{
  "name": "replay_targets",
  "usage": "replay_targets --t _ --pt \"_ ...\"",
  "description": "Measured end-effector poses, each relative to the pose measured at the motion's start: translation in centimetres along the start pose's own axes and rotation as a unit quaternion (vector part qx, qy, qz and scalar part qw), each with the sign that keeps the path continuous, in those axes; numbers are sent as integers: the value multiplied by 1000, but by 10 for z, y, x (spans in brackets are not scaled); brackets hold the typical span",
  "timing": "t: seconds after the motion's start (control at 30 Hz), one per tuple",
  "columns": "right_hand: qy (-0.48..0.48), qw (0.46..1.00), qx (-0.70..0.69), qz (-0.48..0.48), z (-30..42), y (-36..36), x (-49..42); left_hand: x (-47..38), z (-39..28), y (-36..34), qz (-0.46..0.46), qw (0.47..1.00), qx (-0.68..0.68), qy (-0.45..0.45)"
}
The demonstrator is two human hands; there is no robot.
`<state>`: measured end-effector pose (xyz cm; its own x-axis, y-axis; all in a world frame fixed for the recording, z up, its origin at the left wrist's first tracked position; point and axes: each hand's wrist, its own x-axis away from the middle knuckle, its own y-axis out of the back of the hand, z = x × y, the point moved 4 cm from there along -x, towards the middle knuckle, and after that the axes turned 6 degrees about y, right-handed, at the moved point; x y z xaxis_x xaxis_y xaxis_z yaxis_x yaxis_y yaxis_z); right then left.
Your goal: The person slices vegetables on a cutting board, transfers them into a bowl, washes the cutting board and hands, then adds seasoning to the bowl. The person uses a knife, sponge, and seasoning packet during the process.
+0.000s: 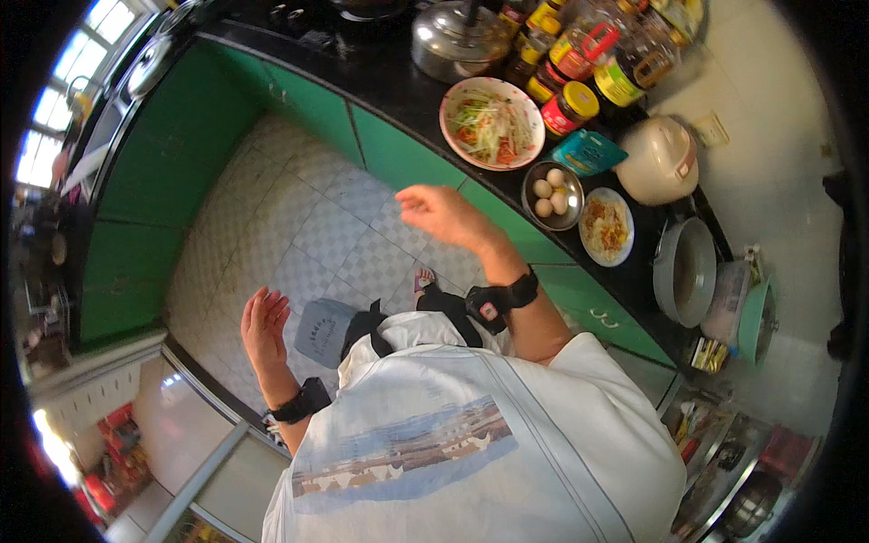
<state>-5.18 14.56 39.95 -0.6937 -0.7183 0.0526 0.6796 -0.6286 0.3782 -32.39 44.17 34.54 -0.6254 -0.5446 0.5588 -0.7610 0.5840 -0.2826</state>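
Observation:
My left hand (265,329) hangs in the air over the tiled floor, palm turned inward, holding nothing. Higher up, my right hand (438,214) is raised beside the black counter (387,81), empty, with loosely bent fingers. Nearest to it on the counter is a pink-rimmed bowl (445,129) of shredded vegetables (492,125). Beside that stands a metal bowl (575,200) with several eggs (555,178). An oval white plate (607,260) carries food in pale and brown pieces. Both wrists wear black straps.
Sauce bottles and jars (570,108), a lidded metal pot (461,41), a teal pouch (587,153) and a rice cooker (657,159) line the counter's back. A grey basin (684,271) stands farther right. Green cabinets (400,142) border the floor. A grey-blue object bearing writing (324,332) is below.

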Motion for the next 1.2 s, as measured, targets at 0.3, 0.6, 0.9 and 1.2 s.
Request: replay_targets --t 0.3,0.6,0.9,1.2 --pt "-95 952 -201 -211 -62 98 23 -75 -43 -187 184 976 -111 20" --pt "-114 876 -184 -431 -55 175 -28 -210 -88 -290 292 934 -195 71" --pt "-161 776 98 -602 -38 238 -46 -321 -130 -352 351 895 -262 84" --pt "-323 587 65 -739 -74 237 124 -316 -94 -383 381 867 -296 126"
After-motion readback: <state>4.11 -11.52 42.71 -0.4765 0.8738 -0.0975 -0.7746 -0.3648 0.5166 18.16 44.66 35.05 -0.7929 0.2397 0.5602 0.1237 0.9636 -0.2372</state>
